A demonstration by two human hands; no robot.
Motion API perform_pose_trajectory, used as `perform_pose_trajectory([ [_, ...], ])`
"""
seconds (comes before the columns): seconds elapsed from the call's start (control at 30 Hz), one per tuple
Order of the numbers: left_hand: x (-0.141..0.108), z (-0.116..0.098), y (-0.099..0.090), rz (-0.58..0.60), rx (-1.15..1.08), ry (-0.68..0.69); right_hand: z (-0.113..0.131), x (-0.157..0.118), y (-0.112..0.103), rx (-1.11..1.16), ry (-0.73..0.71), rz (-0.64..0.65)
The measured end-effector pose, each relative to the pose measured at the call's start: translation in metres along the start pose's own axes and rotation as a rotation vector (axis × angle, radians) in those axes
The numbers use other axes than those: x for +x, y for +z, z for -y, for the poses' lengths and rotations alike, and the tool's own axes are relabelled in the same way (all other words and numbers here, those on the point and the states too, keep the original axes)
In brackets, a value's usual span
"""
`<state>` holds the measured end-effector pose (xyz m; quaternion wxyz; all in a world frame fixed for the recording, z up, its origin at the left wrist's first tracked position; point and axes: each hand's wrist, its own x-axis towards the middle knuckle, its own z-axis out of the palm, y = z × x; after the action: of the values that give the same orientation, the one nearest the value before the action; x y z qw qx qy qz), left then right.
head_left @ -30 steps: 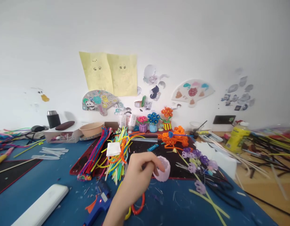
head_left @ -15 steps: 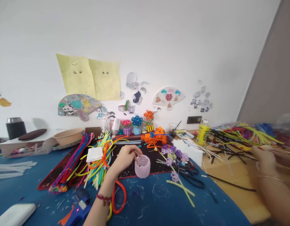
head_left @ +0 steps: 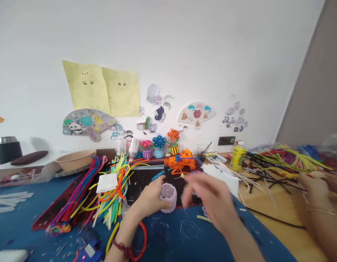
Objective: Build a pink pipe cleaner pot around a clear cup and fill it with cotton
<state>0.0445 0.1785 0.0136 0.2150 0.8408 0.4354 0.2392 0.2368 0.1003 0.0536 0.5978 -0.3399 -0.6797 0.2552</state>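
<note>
Since half a second ago: right hand (head_left: 212, 198) has come into view at the right of the pot; left hand (head_left: 149, 196) has gone from the pot's rim to its side.

Grip, left: thumb and fingers clasped about the left side of the lilac pot (head_left: 171, 206). Grip, right: blurred, fingers parted from thumb, nothing seen in it, apart from the pot.

Pot location: upright, mid-desk (head_left: 173, 242), by the near edge of the dark mat (head_left: 138, 182).

Progress (judged): ribbed pot wall looks formed; no flower stands in it. Purple flowers (head_left: 204, 211) lie loose, mostly hidden behind the right hand, so joining them appears left to do. Three potted flowers (head_left: 159, 145) at the wall look complete. Glue gun (head_left: 89, 251) lies lower left, unheld, red light showing.
</note>
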Motion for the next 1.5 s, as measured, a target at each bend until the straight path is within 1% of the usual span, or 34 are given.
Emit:
perform_pose_trajectory([
  [0.07,-0.001,-0.002,0.002,-0.002,0.014,-0.012,-0.031,0.018,0.012,-0.024,0.13,-0.011],
  [0.17,0.001,-0.005,0.0,-0.054,0.031,-0.013,-0.071,0.028,0.023,-0.069,0.206,0.007],
  [0.23,0.002,-0.008,-0.003,-0.122,0.047,-0.002,-0.086,0.024,0.026,-0.063,0.228,0.072],
  [0.3,0.003,-0.009,-0.006,-0.202,0.058,0.025,-0.093,0.014,0.026,-0.037,0.236,0.173],
  [0.4,0.003,-0.009,-0.009,-0.29,0.048,0.09,-0.093,0.003,0.024,0.008,0.234,0.279],
  [0.47,0.003,-0.008,-0.008,-0.317,0.021,0.127,-0.092,0.001,0.022,0.042,0.218,0.33],
  [0.53,0.002,-0.008,-0.006,-0.326,-0.023,0.153,-0.091,0.001,0.023,0.055,0.176,0.341],
  [0.57,0.002,-0.007,-0.005,-0.325,-0.051,0.163,-0.092,0.002,0.024,0.051,0.145,0.318],
  [0.63,0.002,-0.008,-0.002,-0.31,-0.109,0.179,-0.094,0.003,0.027,0.039,0.086,0.231],
  [0.73,0.003,-0.008,0.002,-0.27,-0.183,0.2,-0.098,0.003,0.032,0.052,0.053,0.119],
  [0.8,0.004,-0.009,0.002,-0.24,-0.221,0.214,-0.101,0.003,0.034,0.074,0.065,0.088],
  [0.9,0.004,-0.009,-0.003,-0.189,-0.28,0.239,-0.103,0.003,0.034,0.131,0.094,0.073],
  [1.0,0.002,-0.01,-0.011,-0.153,-0.336,0.249,-0.102,0.003,0.032,0.213,0.153,0.087],
  [1.1,-0.001,-0.012,-0.016,-0.138,-0.371,0.232,-0.097,0.002,0.031,0.299,0.233,0.125],
  [1.23,-0.003,-0.016,-0.018,-0.149,-0.38,0.198,-0.089,0.002,0.031,0.408,0.323,0.193],
  [1.33,-0.003,-0.018,-0.018,-0.167,-0.372,0.174,-0.086,0.002,0.031,0.475,0.361,0.232],
  [1.5,0.0,-0.013,-0.017,-0.201,-0.354,0.117,-0.088,0.0,0.034,0.524,0.403,0.249],
])
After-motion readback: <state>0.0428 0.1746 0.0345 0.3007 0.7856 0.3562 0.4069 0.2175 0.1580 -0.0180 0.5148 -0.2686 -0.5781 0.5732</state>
